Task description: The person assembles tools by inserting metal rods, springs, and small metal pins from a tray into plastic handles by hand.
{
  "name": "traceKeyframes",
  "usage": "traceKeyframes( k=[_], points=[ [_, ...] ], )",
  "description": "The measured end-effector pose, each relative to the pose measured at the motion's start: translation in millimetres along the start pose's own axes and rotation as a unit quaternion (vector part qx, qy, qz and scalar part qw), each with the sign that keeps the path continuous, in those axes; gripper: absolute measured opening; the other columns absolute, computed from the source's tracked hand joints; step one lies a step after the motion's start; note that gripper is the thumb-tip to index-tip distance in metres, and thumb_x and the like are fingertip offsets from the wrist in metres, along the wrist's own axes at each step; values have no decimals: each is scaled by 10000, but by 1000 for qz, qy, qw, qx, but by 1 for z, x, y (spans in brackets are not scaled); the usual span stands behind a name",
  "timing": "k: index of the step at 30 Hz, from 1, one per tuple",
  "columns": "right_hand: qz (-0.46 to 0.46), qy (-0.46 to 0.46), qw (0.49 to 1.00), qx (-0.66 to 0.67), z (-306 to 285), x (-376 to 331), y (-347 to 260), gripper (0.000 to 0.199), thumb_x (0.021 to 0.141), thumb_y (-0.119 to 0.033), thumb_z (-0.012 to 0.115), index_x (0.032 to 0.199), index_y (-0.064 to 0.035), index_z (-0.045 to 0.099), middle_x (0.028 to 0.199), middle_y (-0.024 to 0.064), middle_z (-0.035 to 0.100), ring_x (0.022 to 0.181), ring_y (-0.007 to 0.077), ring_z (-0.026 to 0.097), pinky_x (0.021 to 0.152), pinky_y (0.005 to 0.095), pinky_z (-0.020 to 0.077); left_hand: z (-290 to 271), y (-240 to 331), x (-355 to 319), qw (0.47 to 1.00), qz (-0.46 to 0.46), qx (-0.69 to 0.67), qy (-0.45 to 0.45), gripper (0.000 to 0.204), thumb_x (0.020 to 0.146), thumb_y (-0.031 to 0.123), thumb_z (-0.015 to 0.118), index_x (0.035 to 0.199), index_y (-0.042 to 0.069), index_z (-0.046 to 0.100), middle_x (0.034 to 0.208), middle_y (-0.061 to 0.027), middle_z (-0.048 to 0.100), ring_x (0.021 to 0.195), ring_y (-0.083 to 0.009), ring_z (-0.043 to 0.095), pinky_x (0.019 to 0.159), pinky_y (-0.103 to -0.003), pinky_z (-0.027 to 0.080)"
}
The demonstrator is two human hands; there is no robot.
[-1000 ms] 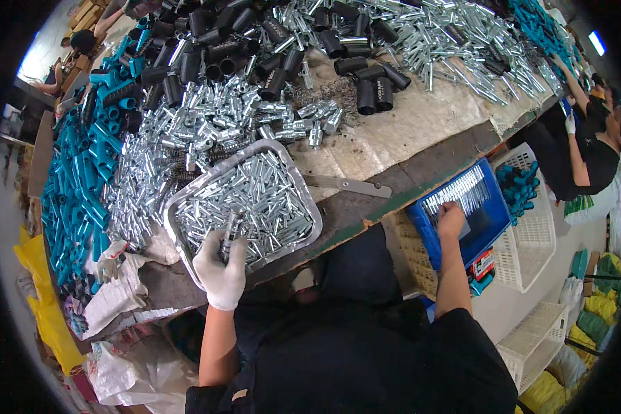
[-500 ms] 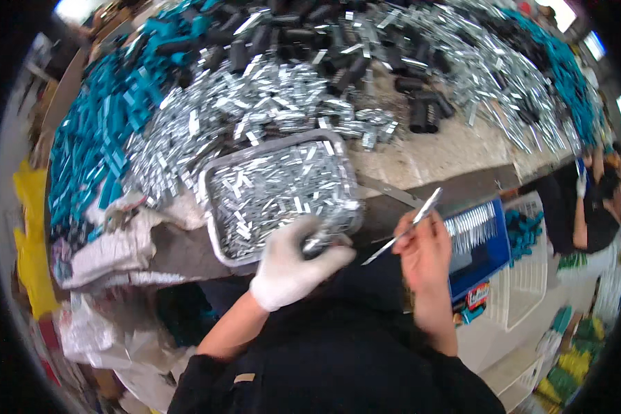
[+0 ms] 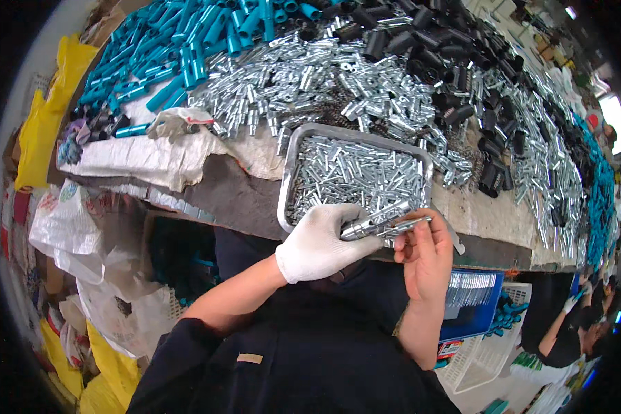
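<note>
My left hand point(image 3: 324, 245) wears a white glove and is closed around a shiny metal cylindrical part point(image 3: 355, 230), whose stepped end points right. Bare, my right hand point(image 3: 424, 259) pinches a slim metal rod point(image 3: 415, 223) between thumb and fingers. The rod lies close to the parts at the left hand; whether they touch is unclear. Just beyond both hands, a metal tray point(image 3: 288, 190) full of small silvery pins point(image 3: 355, 169) rests on the bench edge. The gloved fingers partly hide what the left hand holds.
Across the bench lie heaps of teal tubes point(image 3: 196, 62), silvery metal parts point(image 3: 290, 76) and black sleeves point(image 3: 455, 52). A blue bin point(image 3: 486, 303) with metal rods stands low at right, by a white basket point(image 3: 479, 359). Another person point(image 3: 559, 324) works at far right.
The view has turned, so the tray appears farther right. My right hand has brought its slim rod close to the left hand, which still holds metal.
</note>
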State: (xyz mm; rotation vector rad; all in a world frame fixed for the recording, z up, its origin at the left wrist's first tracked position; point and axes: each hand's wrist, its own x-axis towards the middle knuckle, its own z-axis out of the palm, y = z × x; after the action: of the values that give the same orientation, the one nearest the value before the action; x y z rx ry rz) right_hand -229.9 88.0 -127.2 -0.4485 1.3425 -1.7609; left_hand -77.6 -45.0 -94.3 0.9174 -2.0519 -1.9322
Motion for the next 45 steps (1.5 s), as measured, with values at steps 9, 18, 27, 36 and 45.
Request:
traceKeyframes(
  k=[9,18,27,36,45],
  points=[
    [-167,144,975,-27,-27,9,-30,165,1010,-186,504,1092,-46,537,956,104,653,652,73,517,529,209,434,-30,-21,-3,992,75,104,-7,283,864,238,586,945,-17,676,728,-111,629,703,-157,618,674,-323,487],
    [-79,40,996,-21,13,6,12,156,996,-169,536,1047,-28,580,958,92,660,672,90,568,585,226,483,-21,-12,-2,994,21,107,0,292,856,246,594,872,-31,685,684,-96,635,692,-125,638,637,-309,493],
    [-89,-1,995,-50,20,6,16,312,1032,-194,454,1207,32,579,1098,157,657,907,177,657,756,312,569,-20,-9,7,999,16,23,-32,325,837,276,584,834,-39,664,637,-177,582,577,-166,569,599,-354,472],
    [-73,23,997,-25,22,14,20,398,1047,-250,413,1253,65,541,1067,191,670,868,198,677,761,330,579,-23,-9,16,993,70,98,-12,312,837,269,594,884,-25,691,693,-176,644,628,-203,637,637,-348,494],
    [-143,172,960,-167,-4,43,-6,504,1003,-333,447,1398,-20,451,1169,178,610,793,154,615,672,238,497,-28,-41,32,985,99,133,44,391,845,358,557,811,-8,691,690,-246,630,704,-374,667,703,-431,525]
  ],
)
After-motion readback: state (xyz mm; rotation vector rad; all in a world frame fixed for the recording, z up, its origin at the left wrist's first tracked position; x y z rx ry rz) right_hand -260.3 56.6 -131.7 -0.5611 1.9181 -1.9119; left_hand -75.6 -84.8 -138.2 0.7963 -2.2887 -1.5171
